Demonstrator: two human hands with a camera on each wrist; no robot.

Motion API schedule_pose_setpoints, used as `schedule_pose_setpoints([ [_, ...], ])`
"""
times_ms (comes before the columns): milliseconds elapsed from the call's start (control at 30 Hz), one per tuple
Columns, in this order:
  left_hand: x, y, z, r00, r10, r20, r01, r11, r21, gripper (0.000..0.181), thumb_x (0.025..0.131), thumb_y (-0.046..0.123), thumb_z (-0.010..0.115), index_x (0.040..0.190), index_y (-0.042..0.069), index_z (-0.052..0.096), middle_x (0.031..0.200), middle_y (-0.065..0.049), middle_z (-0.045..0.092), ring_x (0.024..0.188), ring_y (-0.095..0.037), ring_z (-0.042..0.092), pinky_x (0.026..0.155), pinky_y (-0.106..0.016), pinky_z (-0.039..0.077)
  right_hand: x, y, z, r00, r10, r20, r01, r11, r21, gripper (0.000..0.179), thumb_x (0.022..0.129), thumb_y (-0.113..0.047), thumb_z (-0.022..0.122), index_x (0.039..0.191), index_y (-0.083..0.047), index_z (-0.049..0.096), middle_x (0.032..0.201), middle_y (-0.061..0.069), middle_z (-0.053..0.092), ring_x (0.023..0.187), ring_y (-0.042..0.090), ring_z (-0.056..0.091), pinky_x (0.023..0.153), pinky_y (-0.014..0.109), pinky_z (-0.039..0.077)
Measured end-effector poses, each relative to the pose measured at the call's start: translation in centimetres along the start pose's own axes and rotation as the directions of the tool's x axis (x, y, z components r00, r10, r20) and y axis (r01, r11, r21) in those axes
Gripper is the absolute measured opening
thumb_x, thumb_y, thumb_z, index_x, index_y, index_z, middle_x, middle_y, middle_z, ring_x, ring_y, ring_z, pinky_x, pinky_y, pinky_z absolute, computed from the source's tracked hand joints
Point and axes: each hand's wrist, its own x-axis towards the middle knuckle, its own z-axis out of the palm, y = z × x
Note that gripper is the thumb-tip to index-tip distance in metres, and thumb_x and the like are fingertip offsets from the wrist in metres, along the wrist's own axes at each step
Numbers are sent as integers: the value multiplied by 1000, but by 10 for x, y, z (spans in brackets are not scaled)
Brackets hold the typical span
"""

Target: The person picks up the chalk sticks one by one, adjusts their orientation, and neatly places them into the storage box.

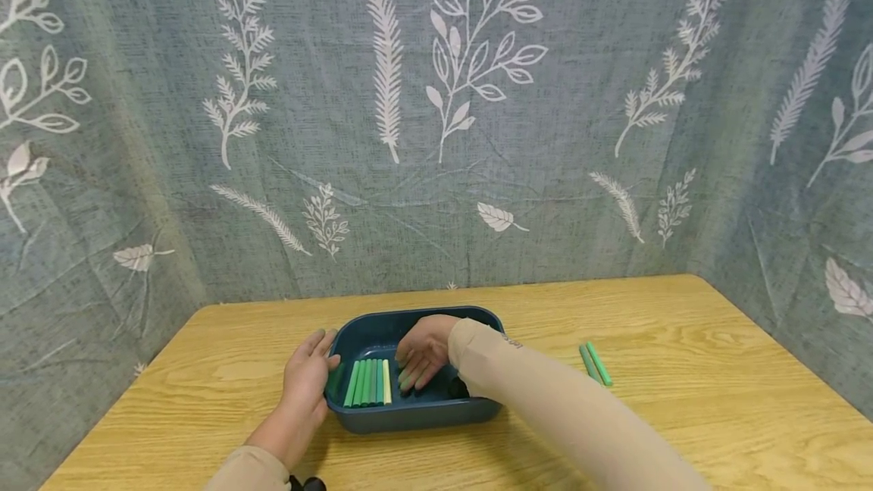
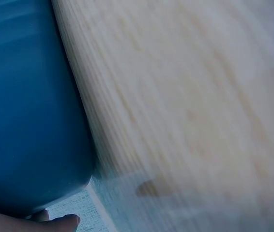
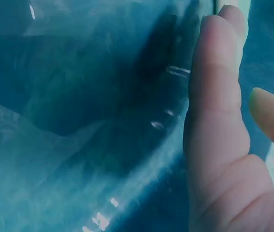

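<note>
A dark blue plastic bin point(image 1: 416, 420) stands on the table. Along its left side lies a row of several chalk sticks point(image 1: 368, 383), mostly green, with a pale yellow one at the right end. My left hand point(image 1: 305, 381) rests against the bin's left end, its fingers stretched along the outside and the thumb at the rim. Reaching inside, my right hand point(image 1: 423, 354) has its fingers straight and pointing down, just right of the row. In the right wrist view, those fingertips point(image 3: 219, 36) overlap the end of a pale stick point(image 3: 243, 6).
Two more green sticks point(image 1: 596, 364) lie side by side on the wooden table point(image 1: 696, 385), right of the bin. A blue-grey curtain point(image 1: 409, 211) with white leaf prints hangs behind and at both sides. The right forearm crosses the bin's right end.
</note>
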Motion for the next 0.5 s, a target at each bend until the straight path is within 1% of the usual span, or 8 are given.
schedule_pose_setpoints([
  [133,-1,1,0,1000,-6,0,6,1000,13,62,99,-11,30,153,-5,1,158,-24,10,145,-41,3,116,-53,11,-8,-4,-9,1000,-29,-8,29,1000,9,37,101,-7,50,131,15,50,104,26,67,115,39,59,87,39,54],
  [267,-1,1,0,1000,-14,-5,14,1000,15,62,100,-10,30,154,-3,1,158,-23,10,145,-41,3,116,-52,9,-16,-6,-20,998,-63,-22,64,996,59,41,102,-9,49,136,14,45,110,28,65,117,39,57,90,40,53],
  [333,-2,1,1,1000,-17,-5,17,1000,11,61,100,-10,29,154,-3,0,158,-23,10,145,-41,3,117,-52,10,-21,-5,-26,996,-82,-35,84,994,76,42,102,-9,48,138,12,44,112,28,64,117,39,57,90,40,53],
  [500,0,-1,2,1000,-13,6,13,1000,5,62,100,-10,29,153,-4,-1,158,-24,8,145,-41,1,116,-51,11,-38,-1,-43,990,-128,-57,132,988,79,43,102,-10,48,139,11,43,118,30,62,116,40,58,91,41,52],
])
